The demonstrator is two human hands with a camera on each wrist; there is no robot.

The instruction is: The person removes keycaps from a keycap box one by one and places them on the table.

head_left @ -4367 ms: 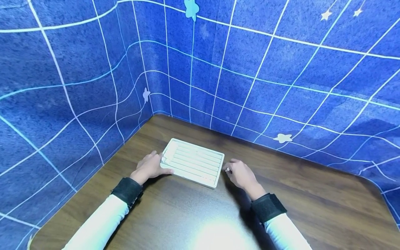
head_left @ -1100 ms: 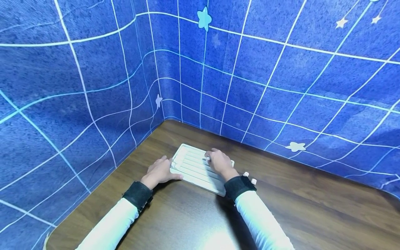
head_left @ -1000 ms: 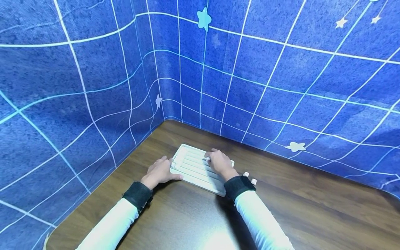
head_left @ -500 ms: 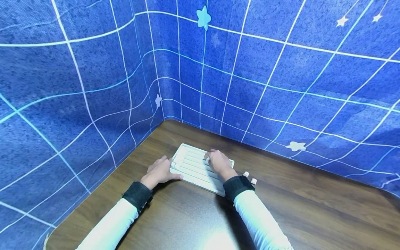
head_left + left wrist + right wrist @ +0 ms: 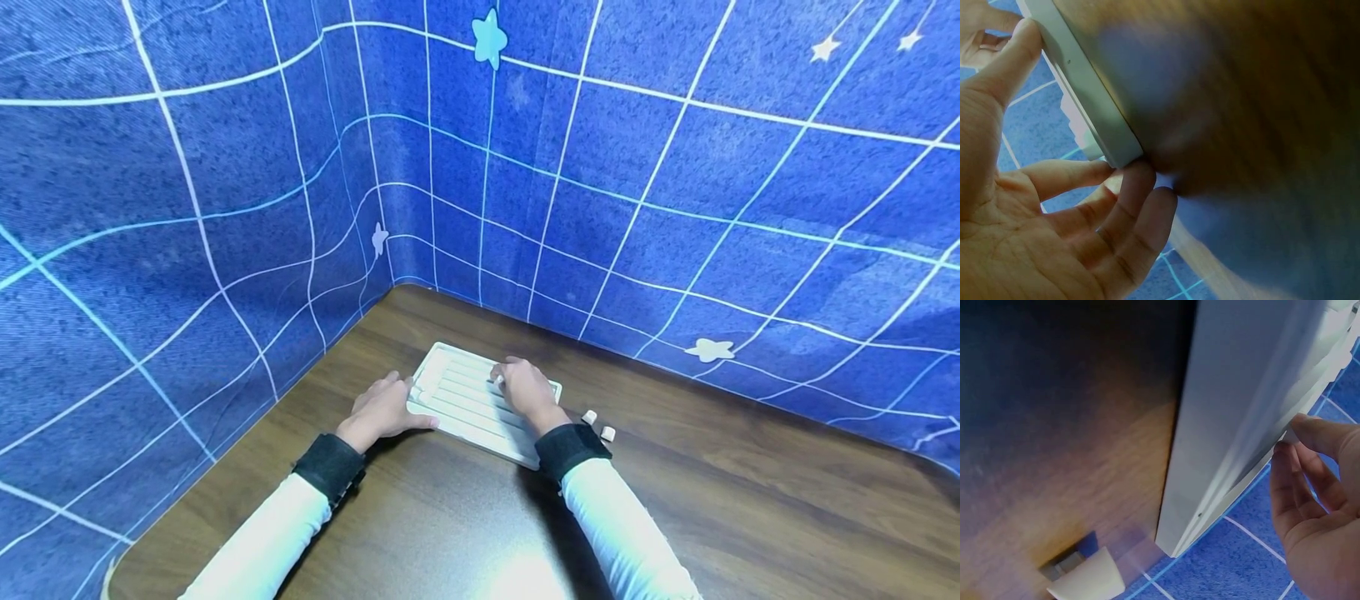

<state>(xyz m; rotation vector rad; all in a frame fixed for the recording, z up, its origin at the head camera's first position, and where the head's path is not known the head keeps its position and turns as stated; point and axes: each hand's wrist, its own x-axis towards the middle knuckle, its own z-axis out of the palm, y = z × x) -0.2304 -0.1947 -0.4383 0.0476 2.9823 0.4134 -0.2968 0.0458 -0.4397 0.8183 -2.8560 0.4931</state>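
Tray (image 5: 480,437), white, rectangular, ridged lengthwise, left fingers (image 5: 1138,187) gripping its corner, right fingers (image 5: 1316,431) pinching a small white piece (image 5: 499,380)

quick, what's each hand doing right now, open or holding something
Left hand: gripping a corner of the white rectangular plastic-looking tray.
Right hand: pinching a small white piece, shape mostly hidden, over the tray.

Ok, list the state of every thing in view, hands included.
White tray: lying on the table, ridged side up
Small white piece: pinched, partly hidden
Right hand: over the tray, pinching that piece
Left hand: gripping the tray's left end
Two loose pieces: on the table, apart
Black wristbands: worn
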